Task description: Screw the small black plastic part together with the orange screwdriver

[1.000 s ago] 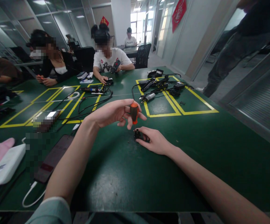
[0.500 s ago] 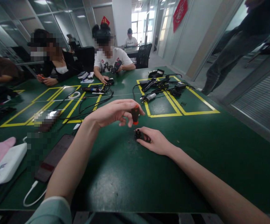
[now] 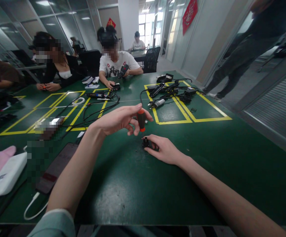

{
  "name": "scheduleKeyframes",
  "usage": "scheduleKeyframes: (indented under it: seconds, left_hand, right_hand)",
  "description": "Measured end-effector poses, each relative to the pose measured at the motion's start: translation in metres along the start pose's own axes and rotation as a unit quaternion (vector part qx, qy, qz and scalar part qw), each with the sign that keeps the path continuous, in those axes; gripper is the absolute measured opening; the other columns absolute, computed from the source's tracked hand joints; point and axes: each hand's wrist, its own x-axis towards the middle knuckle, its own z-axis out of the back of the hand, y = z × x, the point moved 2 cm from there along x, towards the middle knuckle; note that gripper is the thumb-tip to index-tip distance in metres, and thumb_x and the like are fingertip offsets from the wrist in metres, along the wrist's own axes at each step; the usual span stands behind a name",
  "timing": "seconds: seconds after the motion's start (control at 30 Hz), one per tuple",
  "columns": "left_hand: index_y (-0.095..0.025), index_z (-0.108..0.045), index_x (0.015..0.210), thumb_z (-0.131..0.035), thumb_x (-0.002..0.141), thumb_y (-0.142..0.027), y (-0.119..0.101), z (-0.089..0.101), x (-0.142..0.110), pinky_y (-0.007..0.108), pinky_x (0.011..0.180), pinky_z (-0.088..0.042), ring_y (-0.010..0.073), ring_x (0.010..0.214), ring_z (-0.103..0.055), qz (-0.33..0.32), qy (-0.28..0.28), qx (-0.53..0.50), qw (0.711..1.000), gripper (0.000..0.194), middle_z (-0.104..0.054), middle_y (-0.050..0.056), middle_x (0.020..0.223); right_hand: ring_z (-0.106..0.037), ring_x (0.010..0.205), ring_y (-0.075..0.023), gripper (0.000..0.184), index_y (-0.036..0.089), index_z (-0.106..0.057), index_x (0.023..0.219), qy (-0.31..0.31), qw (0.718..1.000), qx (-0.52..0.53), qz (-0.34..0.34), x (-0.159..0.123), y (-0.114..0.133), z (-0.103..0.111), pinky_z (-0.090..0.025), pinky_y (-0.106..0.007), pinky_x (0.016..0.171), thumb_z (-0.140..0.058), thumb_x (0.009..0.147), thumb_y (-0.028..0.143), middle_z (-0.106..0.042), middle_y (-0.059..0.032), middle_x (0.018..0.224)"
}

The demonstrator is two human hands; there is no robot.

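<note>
White shirt (image 3: 138, 46) far back reads "PARIS" — left hand (image 3: 125, 118) pinches screwdriver (image 3: 141, 121), right hand (image 3: 165, 148) pinches black part (image 3: 146, 143).

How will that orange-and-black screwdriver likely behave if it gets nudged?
The screwdriver would probably tip if the left hand let go: thick handle above, thin shaft below. It may roll once lying down, as the handle looks rounded.

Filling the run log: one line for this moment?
left hand: orange-black screwdriver, near upright; right hand: black part below; screwdriver-to-part contact: unclear
</note>
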Motion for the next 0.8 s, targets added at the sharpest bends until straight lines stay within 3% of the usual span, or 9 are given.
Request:
scheduleKeyframes:
  seconds: [0.13,0.27,0.4,0.53,0.7,0.8]
  left_hand:
    - [-0.015,-0.066,0.106,-0.063,0.093,-0.067,0.0025,0.0021,0.0024,0.024,0.053,-0.057,0.0191,0.070,-0.074,0.005,0.022,-0.037,0.999,0.054,-0.075,0.014,0.108]
    - [-0.015,-0.065,0.109,-0.072,0.092,-0.053,0.0016,0.0024,0.0001,0.021,0.049,-0.054,0.0151,0.065,-0.071,-0.009,0.001,-0.022,1.000,0.042,-0.074,0.010,0.101]
    - [-0.019,-0.066,0.125,-0.073,0.093,-0.047,-0.0008,0.0002,-0.0020,0.017,0.047,-0.049,0.0116,0.065,-0.065,-0.009,-0.021,-0.009,1.000,0.044,-0.070,0.006,0.096]
    - [-0.014,-0.070,0.111,-0.074,0.092,-0.048,-0.0010,-0.0005,-0.0017,0.016,0.047,-0.047,0.0097,0.063,-0.062,-0.007,-0.019,0.005,1.000,0.039,-0.067,0.005,0.088]
    - [-0.015,-0.060,0.106,-0.069,0.093,-0.052,0.0003,0.0011,-0.0003,0.024,0.054,-0.058,0.0161,0.071,-0.072,-0.009,0.017,-0.045,0.999,0.040,-0.073,0.012,0.112]
    - [-0.015,-0.057,0.103,-0.066,0.095,-0.051,0.0005,0.0015,-0.0001,0.025,0.054,-0.059,0.0184,0.072,-0.074,-0.007,0.028,-0.054,0.998,0.037,-0.075,0.012,0.107]
  right_hand:
    - [-0.060,0.068,-0.0156,0.023,0.019,-0.064,0.117,-0.002,1.000,0.005,0.004,0.0001,0.0004,-0.0007,-0.048,-0.029,0.066,-0.065,0.095,0.026,-0.068,-0.0026,0.090]
    - [-0.059,0.067,-0.0153,0.026,0.018,-0.064,0.119,-0.007,1.000,0.001,0.004,0.0000,0.0000,-0.0015,-0.047,-0.029,0.065,-0.065,0.095,0.026,-0.067,-0.0025,0.089]
    - [-0.059,0.067,-0.0152,0.027,0.017,-0.063,0.121,-0.004,1.000,-0.001,0.003,0.0000,-0.0009,-0.0012,-0.047,-0.028,0.065,-0.065,0.096,0.026,-0.066,-0.0023,0.088]
    - [-0.060,0.068,-0.0153,0.028,0.018,-0.063,0.123,-0.001,1.000,-0.001,0.002,-0.0002,-0.0019,-0.0011,-0.048,-0.029,0.066,-0.064,0.096,0.026,-0.067,-0.0029,0.090]
    - [-0.061,0.069,-0.0154,0.026,0.019,-0.063,0.120,-0.005,1.000,0.005,0.003,-0.0004,-0.0026,-0.0018,-0.048,-0.029,0.067,-0.065,0.095,0.027,-0.068,-0.0032,0.092]
    - [-0.061,0.068,-0.0149,0.025,0.020,-0.063,0.119,-0.005,1.000,0.008,0.004,-0.0004,-0.0021,-0.0016,-0.048,-0.028,0.066,-0.065,0.095,0.027,-0.068,-0.0029,0.092]
